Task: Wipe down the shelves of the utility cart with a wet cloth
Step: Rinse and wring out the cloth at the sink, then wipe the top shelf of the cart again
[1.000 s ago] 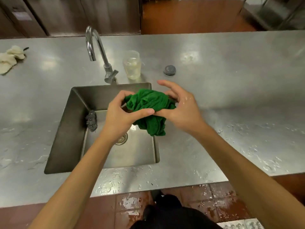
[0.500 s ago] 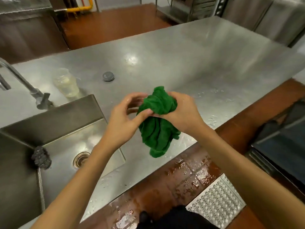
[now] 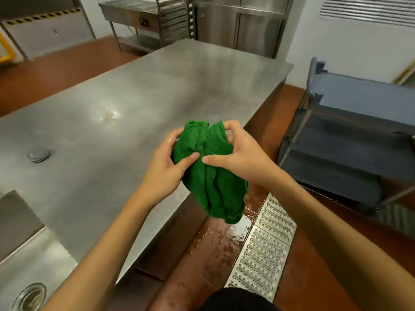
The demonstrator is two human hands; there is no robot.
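Note:
A bunched green cloth [image 3: 213, 176] hangs in front of me, over the steel counter's right edge. My left hand [image 3: 166, 169] grips its left side, thumb pressed into the fabric. My right hand [image 3: 242, 158] holds the right side, fingers curled over the top. The two thumbs nearly meet at the cloth's middle. A dark grey utility cart [image 3: 350, 140] with three shelves stands on the floor to the right, apart from both hands.
The steel counter [image 3: 134, 97] stretches ahead; a sink [image 3: 27, 265] sits at the lower left and a grey plug [image 3: 38, 154] lies on the counter. A metal floor grate [image 3: 262, 250] runs below the cloth on wet red tiles. Steel cabinets and a rack line the far wall.
My view has swung right, away from the sink and tap, and the cart has come into sight. Both hands carried the cloth from over the sink to past the counter's right edge.

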